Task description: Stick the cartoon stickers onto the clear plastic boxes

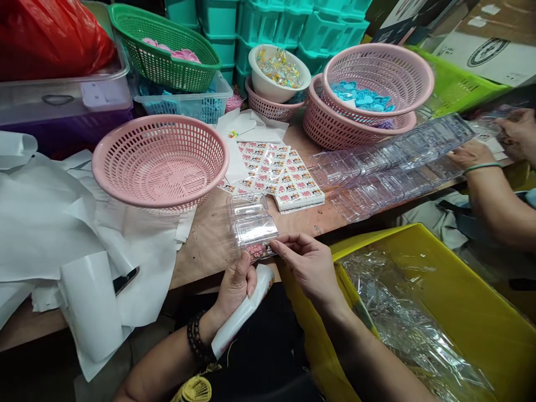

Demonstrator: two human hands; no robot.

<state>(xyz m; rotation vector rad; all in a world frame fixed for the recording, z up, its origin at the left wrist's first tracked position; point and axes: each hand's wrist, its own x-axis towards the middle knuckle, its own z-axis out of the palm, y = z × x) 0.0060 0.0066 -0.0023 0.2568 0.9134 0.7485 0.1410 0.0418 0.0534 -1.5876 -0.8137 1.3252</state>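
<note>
My left hand (235, 286) is closed around a white strip of backing paper (240, 315) and pinches the near end of a clear plastic blister case (251, 226). My right hand (305, 262) pinches the case's near right corner, where a small printed sticker (260, 249) lies. The case rests on the wooden table (209, 240) at its front edge. Sheets of printed stickers (280, 176) lie just beyond it.
An empty pink basket (161, 162) sits left of centre on white paper (62, 223). Stacked pink baskets (364, 95) hold blue pieces. A row of clear cases (393, 162) runs right toward another person's hands (502, 139). A yellow bin (439, 312) with clear cases stands at my right.
</note>
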